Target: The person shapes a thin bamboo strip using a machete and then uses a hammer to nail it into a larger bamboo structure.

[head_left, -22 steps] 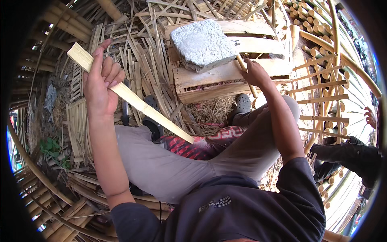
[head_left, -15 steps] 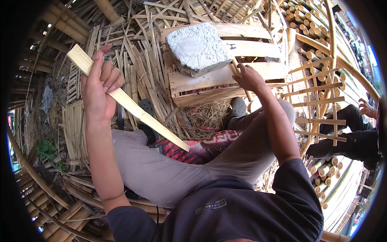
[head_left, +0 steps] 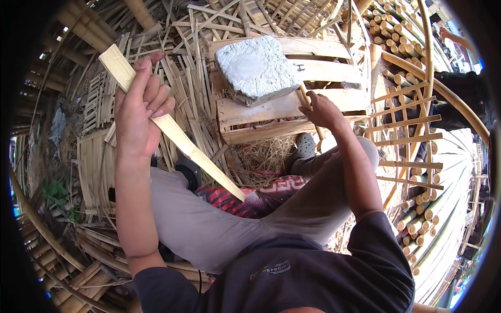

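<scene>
Left grip [head_left: 140, 112] on pale bamboo slat [head_left: 172, 128], right grip [head_left: 319, 109] on thin stick [head_left: 309, 107]

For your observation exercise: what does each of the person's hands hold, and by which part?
The left hand grips a flat bamboo slat near its upper end. The right hand closes around a thin bamboo stick at its middle, beside the grey stone block.

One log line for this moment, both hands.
left hand: grips bamboo slat | right hand: holds thin stick by grey stone block
</scene>
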{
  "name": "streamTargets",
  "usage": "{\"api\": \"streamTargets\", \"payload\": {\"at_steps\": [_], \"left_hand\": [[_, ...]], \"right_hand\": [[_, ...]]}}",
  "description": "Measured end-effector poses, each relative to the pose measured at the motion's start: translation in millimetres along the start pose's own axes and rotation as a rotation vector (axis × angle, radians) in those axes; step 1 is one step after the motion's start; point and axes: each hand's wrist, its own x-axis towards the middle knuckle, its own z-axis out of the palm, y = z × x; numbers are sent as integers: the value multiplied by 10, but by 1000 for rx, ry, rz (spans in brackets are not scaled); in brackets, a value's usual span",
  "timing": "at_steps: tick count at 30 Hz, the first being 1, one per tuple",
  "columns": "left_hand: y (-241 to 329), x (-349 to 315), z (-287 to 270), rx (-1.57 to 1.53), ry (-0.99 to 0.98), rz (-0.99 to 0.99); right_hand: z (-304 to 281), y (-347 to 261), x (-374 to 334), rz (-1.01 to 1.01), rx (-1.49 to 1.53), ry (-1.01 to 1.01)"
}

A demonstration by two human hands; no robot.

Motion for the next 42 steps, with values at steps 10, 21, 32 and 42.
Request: {"api": "streamTargets", "payload": {"at_steps": [10,21,32,42], "left_hand": [[-75,49,132,-26,-37,-10],[-219,99,399,-52,-88,-29],[-257,247,520,-193,-90,-10],[-321,285,498,-33,-200,-48]], "right_hand": [[-230,-241,-46,-117,294,369],[-267,-773,-339,-428,692,324],[-133,-1150,-499,-705,834,-320],[-138,-1062,-517,-629,910,-480]]}}
